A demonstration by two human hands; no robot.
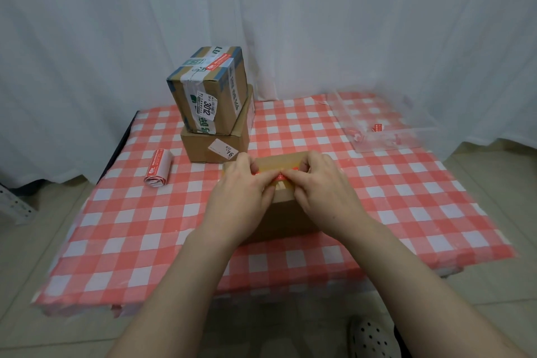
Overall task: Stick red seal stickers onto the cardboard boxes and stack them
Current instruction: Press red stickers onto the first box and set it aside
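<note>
**Both hands pinch 1 sticker on the near box**

The left hand (242, 187) and right hand (321, 187) meet over the top of a cardboard box (286, 219). The fingers of both are curled, and each grip is narrow, pinching 1 red seal sticker (279, 176). The sticker lies across the box's top near its front edge, beside a strip of yellowish tape (279, 162). Whether it is fully pressed down cannot be told.

The box sits at the centre of the worktop (145, 241), which is covered in red-and-white checks. At 11 o'clock, close by, stand 2 stacked boxes. A taped upper box (207, 96) sits slightly askew on a wider lower box (213, 144), and the upper one carries an applied sticker (219, 62) on its top. At 9 o'clock, well apart, lies a roll of stickers (158, 168). At 2 o'clock sits a clear plastic tray (406, 132) holding a few red scraps. A white curtain (348, 23) hangs behind, and a perforated shoe (369, 337) shows on the floor at 6 o'clock.
</note>
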